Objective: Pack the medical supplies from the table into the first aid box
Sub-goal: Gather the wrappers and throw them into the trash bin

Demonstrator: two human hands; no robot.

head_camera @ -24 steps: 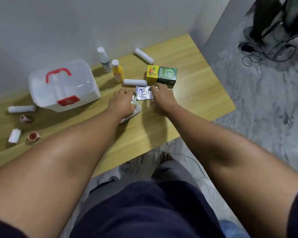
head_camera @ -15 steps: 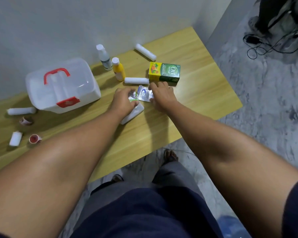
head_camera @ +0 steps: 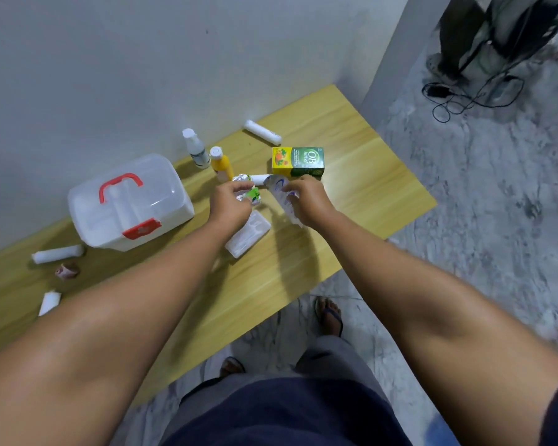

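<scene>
Left hand [head_camera: 231,202] pinches a green-marked foil pack [head_camera: 251,192]; right hand [head_camera: 306,201] grips a blue-marked one [head_camera: 279,188]; five white rolls, two bottles, one closed first aid box [head_camera: 128,201].

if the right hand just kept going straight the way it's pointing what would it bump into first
Probably the green and yellow medicine box, just past the right hand and its silver blister pack. Height above the table is unclear, so it might pass over.

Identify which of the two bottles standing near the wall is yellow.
The yellow bottle is the one nearer the person, closer to the green box. The other bottle, behind it against the wall, is white.
</scene>
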